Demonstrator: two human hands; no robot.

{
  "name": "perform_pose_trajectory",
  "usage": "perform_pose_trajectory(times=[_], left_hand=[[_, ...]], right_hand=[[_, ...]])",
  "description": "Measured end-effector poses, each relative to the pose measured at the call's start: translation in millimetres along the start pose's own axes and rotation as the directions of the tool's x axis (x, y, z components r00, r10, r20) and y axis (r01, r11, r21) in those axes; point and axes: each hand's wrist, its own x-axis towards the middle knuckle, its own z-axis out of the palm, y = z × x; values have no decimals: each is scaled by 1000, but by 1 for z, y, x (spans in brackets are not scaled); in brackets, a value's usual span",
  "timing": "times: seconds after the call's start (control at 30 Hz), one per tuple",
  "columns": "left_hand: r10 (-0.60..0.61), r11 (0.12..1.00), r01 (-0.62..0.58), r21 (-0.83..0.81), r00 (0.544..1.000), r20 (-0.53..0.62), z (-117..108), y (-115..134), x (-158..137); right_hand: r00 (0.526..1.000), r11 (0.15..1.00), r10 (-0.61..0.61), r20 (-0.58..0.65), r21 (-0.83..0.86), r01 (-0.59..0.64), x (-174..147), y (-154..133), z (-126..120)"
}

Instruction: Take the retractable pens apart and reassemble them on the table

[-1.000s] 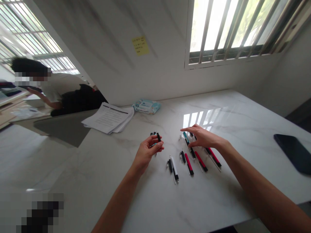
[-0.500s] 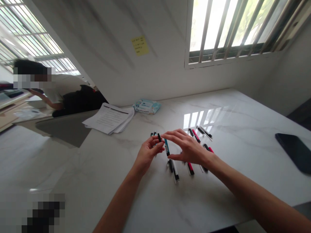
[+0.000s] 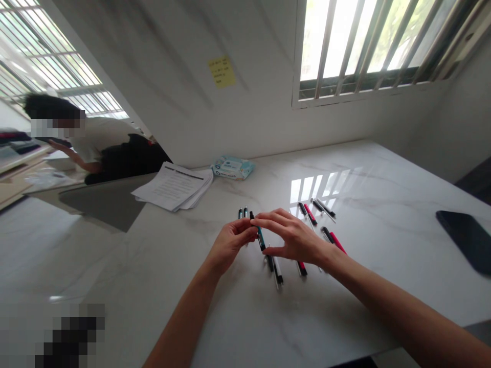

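Note:
My left hand (image 3: 233, 240) pinches a small black pen part (image 3: 251, 215) between thumb and fingers; some of the part is hidden by them. Against it, my right hand (image 3: 297, 236) holds a blue pen barrel (image 3: 261, 238) with a black clip end, thumb at the lower end and fingers near the upper end. The two pieces appear lined up, but whether they are joined I cannot tell. Just beyond my left hand lie two pens (image 3: 243, 211) with dark tips. Nearer me, a white barrel (image 3: 277, 271) with black pen parts lies below the hands.
Red barrel (image 3: 302, 268), another red barrel (image 3: 337, 242) and white barrel (image 3: 326, 207) lie right with black parts and refills. A phone (image 3: 462, 240) is far right. Wet wipes (image 3: 232, 167) and papers (image 3: 172, 186) sit at the back. A person (image 3: 95, 138) sits beyond the left partition.
The blue barrel has moved left and slightly down, up against the black part in my left hand. My right hand has shifted left with it; the left hand stays nearly still.

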Motion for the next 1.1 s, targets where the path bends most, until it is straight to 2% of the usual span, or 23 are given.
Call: perform_pose_trajectory(times=[0.1, 0.2, 0.33, 0.43, 0.53, 0.63, 0.8, 0.9, 1.0, 1.1], left_hand=[[9, 999, -10, 48, 1000, 9, -2, -1, 0], [49, 997, -47, 63, 999, -25, -1, -5, 3], [70, 998, -69, 13, 994, -89, 0, -7, 5], [50, 999, -52, -16, 992, -119, 1, -5, 4], [45, 998, -49, -28, 990, -133, 1, -1, 2], [47, 998, -52, -39, 992, -119, 2, 2, 0], [39, 997, -47, -68, 993, -112, 3, 4, -2], [46, 996, -55, -73, 991, -124, 5, 4, -2], [38, 998, -43, -35, 992, -119, 6, 2, -1], [53, 998, -49, 37, 991, -127, 7, -2, 0]], right_hand=[[1000, 1000, -2, 2, 19, 2, 1, -2, 0], [996, 997, 38, -76, 76, -32, 0, 1, -2], [955, 978, 202, -219, 3, -206, -6, 23, -7], [918, 919, 344, -197, -132, -372, -14, 47, -10], [888, 860, 437, -144, -222, -459, -22, 64, -10], [872, 838, 476, -114, -245, -489, -25, 70, -6], [871, 837, 485, -70, -249, -487, -22, 70, 0], [875, 856, 475, -94, -182, -484, -18, 64, 0], [863, 869, 493, -111, 16, -495, -14, 53, -2], [858, 847, 507, -74, 223, -482, -11, 42, -3]])
